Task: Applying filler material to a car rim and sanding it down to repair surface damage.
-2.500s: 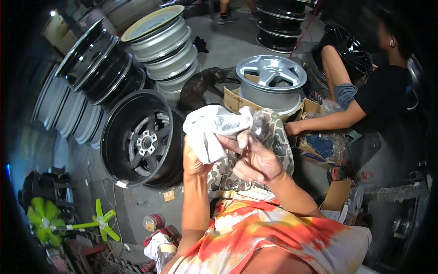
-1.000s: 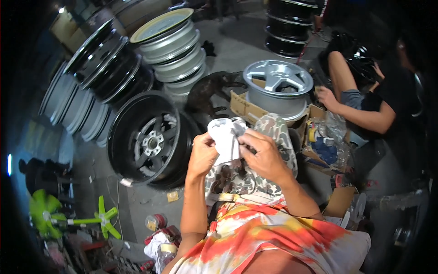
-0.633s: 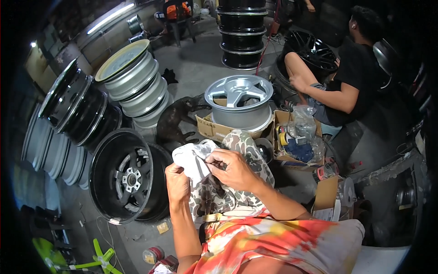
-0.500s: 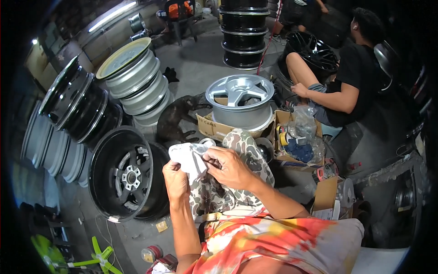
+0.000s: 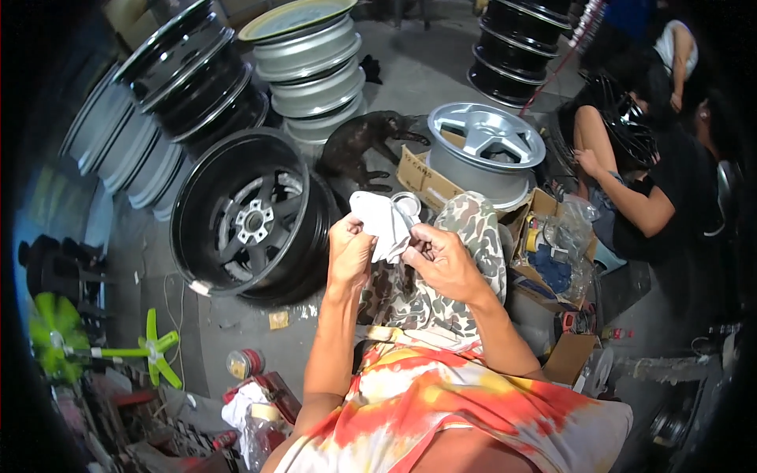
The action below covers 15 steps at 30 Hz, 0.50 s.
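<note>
A crumpled white cloth (image 5: 380, 223) is stretched between my two hands, above my camouflage-clad legs. My left hand (image 5: 351, 246) pinches its left side, thumb and fingers closed on the fabric. At the cloth's right edge my right hand (image 5: 443, 256) grips a fold between thumb and fingertips. Just beyond the cloth stands a small round open tin (image 5: 407, 206). To the left, a black wheel rim (image 5: 254, 217) leans tilted with its spokes showing. A silver five-spoke rim (image 5: 486, 146) lies face up ahead on the right, beside a cardboard flap.
A black cat (image 5: 356, 148) lies between the rims. Stacked silver rims (image 5: 309, 71) and black rims (image 5: 512, 51) rise behind. A person (image 5: 639, 201) sits at the right. An open box (image 5: 548, 252) holds a respirator and plastic. A green-bladed fan (image 5: 158, 347) is lower left.
My view has swung left and downward, so the rims and the cat appear higher and further right. Both hands still hold the cloth, with the right now gripping lower along its edge.
</note>
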Each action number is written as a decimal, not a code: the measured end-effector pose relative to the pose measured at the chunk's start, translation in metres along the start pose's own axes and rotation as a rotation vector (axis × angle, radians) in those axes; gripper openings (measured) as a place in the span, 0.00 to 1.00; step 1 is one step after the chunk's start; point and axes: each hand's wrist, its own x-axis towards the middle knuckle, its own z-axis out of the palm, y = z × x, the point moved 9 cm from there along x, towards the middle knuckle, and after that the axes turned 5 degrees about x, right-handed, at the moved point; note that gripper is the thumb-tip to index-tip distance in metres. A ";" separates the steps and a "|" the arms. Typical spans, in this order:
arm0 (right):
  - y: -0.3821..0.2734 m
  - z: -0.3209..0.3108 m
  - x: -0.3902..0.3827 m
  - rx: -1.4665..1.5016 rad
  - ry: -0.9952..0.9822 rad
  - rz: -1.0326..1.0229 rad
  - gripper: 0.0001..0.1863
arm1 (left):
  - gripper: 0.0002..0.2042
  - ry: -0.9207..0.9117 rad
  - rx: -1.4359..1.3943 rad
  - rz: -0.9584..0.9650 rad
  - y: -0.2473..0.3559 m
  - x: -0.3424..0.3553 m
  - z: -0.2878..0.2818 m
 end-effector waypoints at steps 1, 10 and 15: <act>0.006 0.004 0.000 0.072 -0.005 0.043 0.05 | 0.09 -0.009 0.006 -0.008 -0.003 0.000 -0.004; 0.027 0.027 -0.003 0.073 -0.115 0.139 0.07 | 0.11 0.072 -0.076 0.011 -0.009 -0.009 -0.026; 0.035 0.054 -0.038 0.085 -0.418 0.333 0.07 | 0.06 0.287 0.038 0.138 0.035 -0.005 -0.087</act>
